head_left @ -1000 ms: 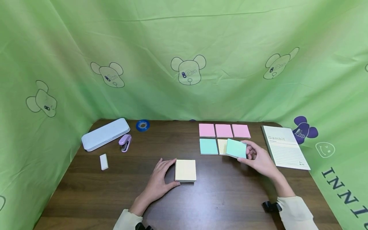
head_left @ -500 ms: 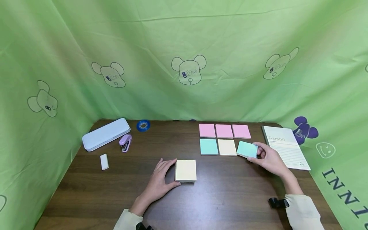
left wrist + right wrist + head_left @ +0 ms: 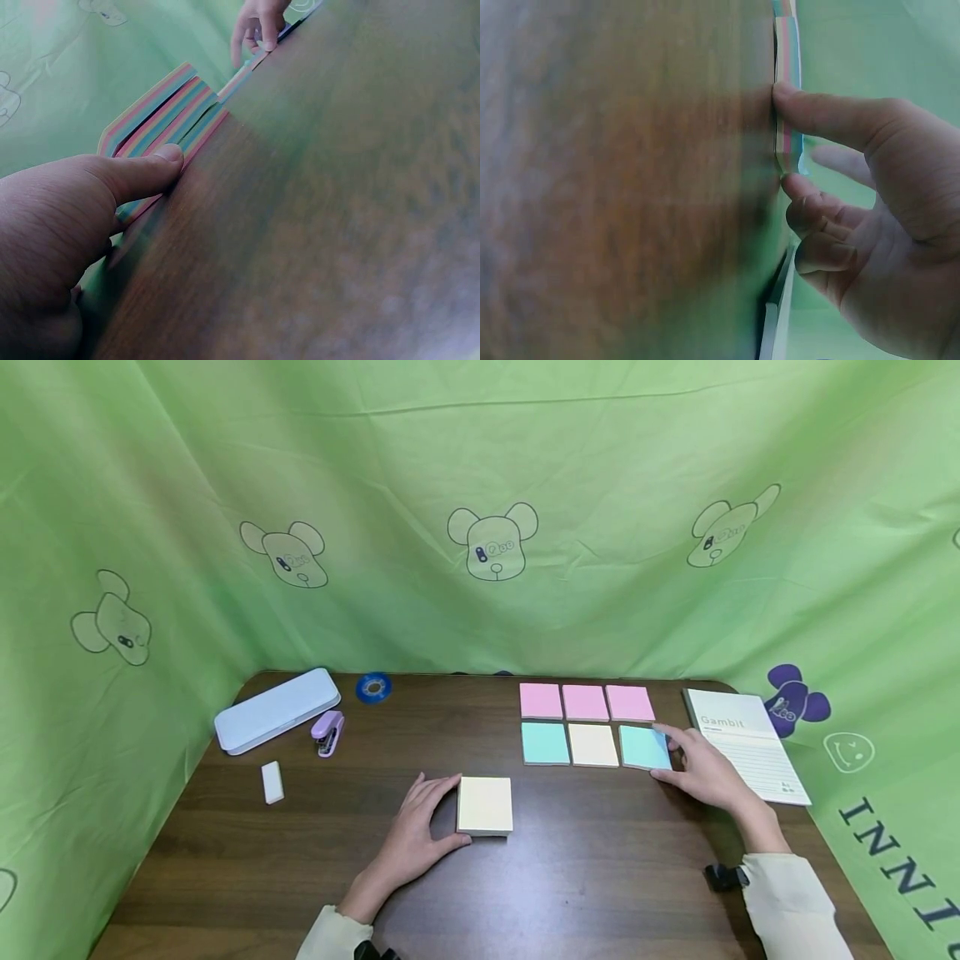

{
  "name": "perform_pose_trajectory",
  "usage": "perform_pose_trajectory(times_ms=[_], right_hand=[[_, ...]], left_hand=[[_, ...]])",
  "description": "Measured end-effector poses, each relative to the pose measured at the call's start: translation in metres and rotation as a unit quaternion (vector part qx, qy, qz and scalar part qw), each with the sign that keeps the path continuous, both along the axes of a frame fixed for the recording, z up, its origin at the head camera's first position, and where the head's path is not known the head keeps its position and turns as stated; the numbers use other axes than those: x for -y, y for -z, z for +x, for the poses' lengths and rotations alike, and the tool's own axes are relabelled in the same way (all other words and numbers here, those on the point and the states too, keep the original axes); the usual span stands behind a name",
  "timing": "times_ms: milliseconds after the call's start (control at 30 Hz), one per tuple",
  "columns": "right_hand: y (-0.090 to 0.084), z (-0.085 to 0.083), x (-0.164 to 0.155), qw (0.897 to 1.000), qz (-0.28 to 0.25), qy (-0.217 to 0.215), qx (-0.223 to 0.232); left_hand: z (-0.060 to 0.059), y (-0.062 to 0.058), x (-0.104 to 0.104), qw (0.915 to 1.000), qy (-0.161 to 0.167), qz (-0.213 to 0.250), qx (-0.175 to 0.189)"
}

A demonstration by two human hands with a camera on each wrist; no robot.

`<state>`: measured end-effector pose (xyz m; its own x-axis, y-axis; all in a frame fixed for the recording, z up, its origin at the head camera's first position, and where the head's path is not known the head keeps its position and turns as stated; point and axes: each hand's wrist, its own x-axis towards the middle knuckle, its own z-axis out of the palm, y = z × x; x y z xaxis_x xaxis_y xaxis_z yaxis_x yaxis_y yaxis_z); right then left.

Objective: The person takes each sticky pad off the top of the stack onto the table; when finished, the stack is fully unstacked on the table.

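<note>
Head view high, frontal; wrist views close, table-level.

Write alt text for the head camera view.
A person's right hand touches a teal pad completing a two-by-three grid of sticky pads, while the left hand holds a yellow pad on a brown table.

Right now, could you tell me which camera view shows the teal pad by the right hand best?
The head view: the teal pad lies flat, its whole top visible beside the right hand. The right wrist view shows only its striped edge; the left wrist view shows a distant sliver.
</note>
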<state>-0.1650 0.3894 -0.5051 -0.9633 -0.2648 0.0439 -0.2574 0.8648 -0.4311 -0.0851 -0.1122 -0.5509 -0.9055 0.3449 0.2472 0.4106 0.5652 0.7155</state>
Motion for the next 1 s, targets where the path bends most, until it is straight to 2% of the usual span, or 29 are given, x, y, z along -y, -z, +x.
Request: perform_pose_trajectory(times_ms=[267, 467, 633, 800, 1000], right_hand=[[0.000, 0.001, 0.002, 1.000, -0.021, 0.000, -0.010], [-0.003, 0.010, 0.007, 0.999, -0.022, 0.021, -0.015], [-0.005, 0.018, 0.018, 0.996, -0.035, 0.027, -0.078], [-0.003, 0.026, 0.037, 0.985, -0.079, -0.005, -0.152], [0.000, 0.035, 0.068, 0.975, -0.150, -0.034, -0.160]], left_hand=[[0.001, -0.001, 0.000, 1.0000, -0.001, 0.000, 0.007], [0.001, -0.002, -0.001, 1.0000, 0.001, 0.000, 0.002], [0.001, -0.001, -0.001, 1.0000, 0.001, 0.000, -0.001], [0.001, 0.000, -0.001, 1.0000, -0.001, 0.000, -0.002], [0.000, 0.000, 0.000, 1.0000, -0.002, -0.001, -0.001]])
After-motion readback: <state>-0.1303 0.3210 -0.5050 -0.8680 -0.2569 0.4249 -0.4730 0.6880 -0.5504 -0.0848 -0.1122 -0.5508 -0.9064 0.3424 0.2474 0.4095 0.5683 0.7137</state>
